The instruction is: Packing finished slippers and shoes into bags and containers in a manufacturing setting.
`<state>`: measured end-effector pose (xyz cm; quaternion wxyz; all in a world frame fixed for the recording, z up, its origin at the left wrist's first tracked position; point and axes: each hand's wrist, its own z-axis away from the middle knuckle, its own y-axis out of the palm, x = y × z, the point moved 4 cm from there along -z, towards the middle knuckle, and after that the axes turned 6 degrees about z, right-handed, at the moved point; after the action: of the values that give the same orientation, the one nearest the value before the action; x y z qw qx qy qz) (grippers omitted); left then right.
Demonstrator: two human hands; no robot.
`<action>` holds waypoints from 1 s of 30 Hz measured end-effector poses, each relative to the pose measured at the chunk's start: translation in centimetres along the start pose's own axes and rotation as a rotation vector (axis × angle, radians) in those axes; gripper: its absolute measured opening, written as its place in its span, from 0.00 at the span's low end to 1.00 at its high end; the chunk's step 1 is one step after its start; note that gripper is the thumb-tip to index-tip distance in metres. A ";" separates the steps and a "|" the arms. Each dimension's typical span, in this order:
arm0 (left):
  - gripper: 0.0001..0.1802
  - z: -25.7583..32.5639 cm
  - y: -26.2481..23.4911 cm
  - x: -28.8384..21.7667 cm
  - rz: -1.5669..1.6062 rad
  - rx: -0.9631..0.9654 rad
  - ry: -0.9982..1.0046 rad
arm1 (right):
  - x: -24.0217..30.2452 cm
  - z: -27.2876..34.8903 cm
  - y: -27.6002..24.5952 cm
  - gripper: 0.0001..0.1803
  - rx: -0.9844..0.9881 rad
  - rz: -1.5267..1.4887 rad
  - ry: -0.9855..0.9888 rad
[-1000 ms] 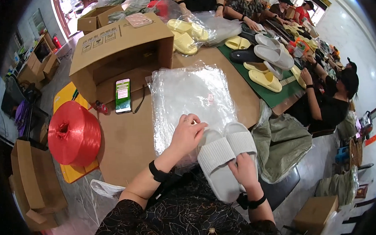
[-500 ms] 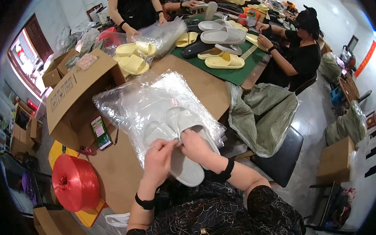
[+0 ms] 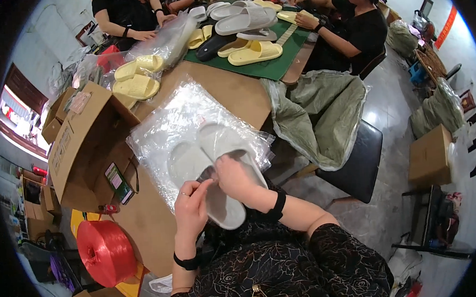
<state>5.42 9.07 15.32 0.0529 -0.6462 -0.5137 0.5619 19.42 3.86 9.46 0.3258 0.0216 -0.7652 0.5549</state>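
A pair of pale grey slide slippers lies side by side in front of me on a stack of clear plastic bags (image 3: pixel 163 117). The left slipper (image 3: pixel 225 209) points its heel toward me, and the right slipper (image 3: pixel 216 136) lies close against it. My left hand (image 3: pixel 192 202), with a ring on it, pinches thumb and finger together between the straps. Curled over the right slipper's strap edge is my right hand (image 3: pixel 238 179), its fingertips almost meeting the left ones. Something small and dark shows at the fingertips; its kind is unclear.
An open cardboard box (image 3: pixel 85 151), a phone (image 3: pixel 120 182) and a red twine roll (image 3: pixel 108 253) are on the left. Yellow slippers (image 3: pixel 138 86) lie beyond. More slippers cover a green mat (image 3: pixel 269 74). A green-grey sack (image 3: pixel 322 117) rests by a black chair (image 3: pixel 357 161). Co-workers sit or stand around.
The view has shifted, so the table and far people sit higher and more to the left. Both hands stay at the slippers' straps, with the fingertips slightly repositioned.
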 end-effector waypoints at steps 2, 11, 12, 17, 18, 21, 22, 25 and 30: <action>0.23 -0.3 0.3 -0.9 0.021 0.098 0.005 | -1.2 -0.5 1.6 0.13 0.034 -0.078 -0.017; 0.24 -1.1 -1.7 -0.3 0.031 -0.059 0.099 | 0.8 -4.1 1.4 0.14 -0.007 0.030 -0.013; 0.23 -1.2 -2.1 1.1 0.030 -0.116 0.015 | 0.9 -4.0 1.0 0.14 -0.016 0.005 -0.019; 0.23 -1.0 -1.9 1.3 -0.119 -0.122 0.039 | 2.0 -0.5 2.5 0.11 0.027 -0.004 -0.089; 0.24 -1.1 -1.3 1.3 -0.096 -0.119 0.061 | 1.7 -0.2 2.8 0.10 0.027 -0.039 -0.107; 0.24 -1.0 -0.7 1.3 -0.008 -0.010 0.058 | 0.1 0.0 3.9 0.11 0.066 -0.096 -0.081; 0.23 -1.0 -0.6 1.0 0.154 0.079 0.028 | -0.4 -0.1 3.6 0.12 0.085 -0.081 -0.042; 0.22 -0.9 -0.3 0.1 0.101 0.132 0.109 | -2.4 -0.6 4.3 0.13 0.012 -0.070 -0.030; 0.24 -1.5 -0.2 1.3 0.046 0.052 0.074 | -0.7 -0.2 3.8 0.07 0.039 -0.119 0.047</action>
<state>6.29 10.90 15.09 0.0756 -0.6765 -0.4818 0.5518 18.60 5.23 5.93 0.3755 0.0605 -0.7437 0.5497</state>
